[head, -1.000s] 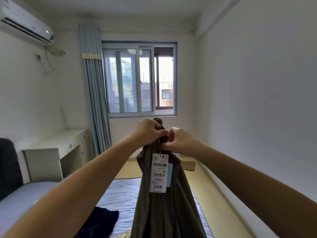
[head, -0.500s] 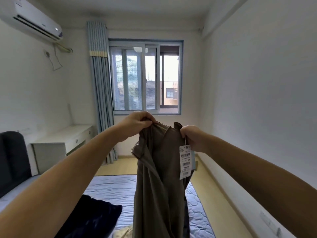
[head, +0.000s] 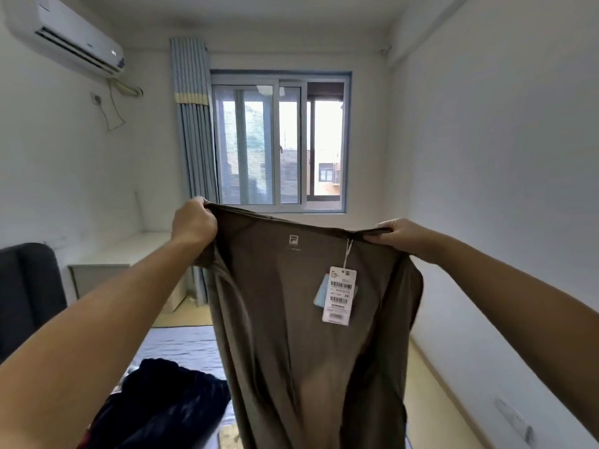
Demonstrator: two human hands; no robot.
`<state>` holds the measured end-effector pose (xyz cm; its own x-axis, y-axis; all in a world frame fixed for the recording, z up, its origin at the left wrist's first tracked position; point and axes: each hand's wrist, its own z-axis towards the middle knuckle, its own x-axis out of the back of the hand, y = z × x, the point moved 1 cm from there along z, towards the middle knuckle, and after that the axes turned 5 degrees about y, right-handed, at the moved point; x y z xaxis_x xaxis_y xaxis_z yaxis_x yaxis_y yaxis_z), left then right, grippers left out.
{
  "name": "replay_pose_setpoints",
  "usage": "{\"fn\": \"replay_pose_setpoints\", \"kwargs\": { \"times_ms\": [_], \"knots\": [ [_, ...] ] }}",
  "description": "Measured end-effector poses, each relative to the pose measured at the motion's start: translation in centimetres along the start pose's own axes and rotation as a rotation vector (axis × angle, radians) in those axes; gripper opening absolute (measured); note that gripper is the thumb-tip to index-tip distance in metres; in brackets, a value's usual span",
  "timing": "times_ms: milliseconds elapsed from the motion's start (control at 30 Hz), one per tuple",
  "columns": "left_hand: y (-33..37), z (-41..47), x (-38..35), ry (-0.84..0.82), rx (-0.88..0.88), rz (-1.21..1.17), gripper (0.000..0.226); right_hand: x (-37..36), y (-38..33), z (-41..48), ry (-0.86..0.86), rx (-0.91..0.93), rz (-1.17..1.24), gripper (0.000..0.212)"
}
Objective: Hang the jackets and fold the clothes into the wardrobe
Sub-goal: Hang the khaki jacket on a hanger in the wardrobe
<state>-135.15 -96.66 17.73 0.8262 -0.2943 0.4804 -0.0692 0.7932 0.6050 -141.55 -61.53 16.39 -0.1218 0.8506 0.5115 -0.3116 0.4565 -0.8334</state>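
**Left grip**: fist clenched on one top corner of the brown garment, below the left edge of the window.

**Right grip**: fingers and thumb pinching the opposite top corner, below and right of the window.

**Brown garment:** held in the air, top edge stretched between both grips just under the window sill, body hanging free.
- Handling, judged: thin, soft, light, limp and probably a little slick; it will sag wherever it is unsupported.
- Best taken at the top corners or seams, as now.

**Paper tag**: hangs on a string from the top edge, below the window's right side. Likely to crease or tear if folded in.

**Dark garment**: heaped on the bed, far below and left of the window.
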Motion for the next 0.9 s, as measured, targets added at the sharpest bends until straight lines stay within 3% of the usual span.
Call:
{"fn": "replay_pose_setpoints", "kwargs": {
  "times_ms": [100,167,267,400,467,600,667,800,833,900],
  "knots": [
    [-0.2,-0.3,0.1,0.022,-0.089,0.178,0.022,1.1,0.0,1.2,0.156,0.078,-0.495,0.030],
    [0.0,-0.5,0.0,-0.013,-0.039,0.214,0.021,1.3,-0.2,1.3,0.285,0.052,-0.735,0.026],
    [-0.2,-0.5,-0.6,-0.102,0.061,0.161,0.025,1.0,0.4,0.8,0.437,0.011,-0.917,0.023],
    [-2.3,-2.4,-1.0,-0.155,0.104,0.113,0.023,0.5,3.1,-1.6,0.485,-0.072,-1.097,0.016],
    [-3.4,-4.1,-1.2,-0.194,0.167,0.012,0.022,0.2,5.3,-2.8,0.460,-0.168,-0.928,0.012],
    [-4.3,-9.2,-2.6,-0.334,0.384,-0.329,0.028,-2.7,8.0,-5.3,0.338,-0.383,-0.221,0.024],
    [-4.9,-11.4,-2.3,-0.281,0.307,-0.340,0.028,-4.1,8.7,-7.2,0.313,-0.389,-0.020,0.030],
    [-7.7,-14.7,-0.4,-0.112,0.023,-0.058,0.025,-5.4,9.6,-10.6,0.239,-0.373,0.399,0.031],
    [-8.3,-15.3,-0.2,-0.121,0.049,-0.068,0.025,-5.5,9.5,-11.3,0.198,-0.389,0.536,0.028],
    [-8.6,-16.4,0.0,-0.197,0.259,-0.311,0.025,-5.4,9.0,-12.0,0.152,-0.438,0.764,0.026]
  ]
}}
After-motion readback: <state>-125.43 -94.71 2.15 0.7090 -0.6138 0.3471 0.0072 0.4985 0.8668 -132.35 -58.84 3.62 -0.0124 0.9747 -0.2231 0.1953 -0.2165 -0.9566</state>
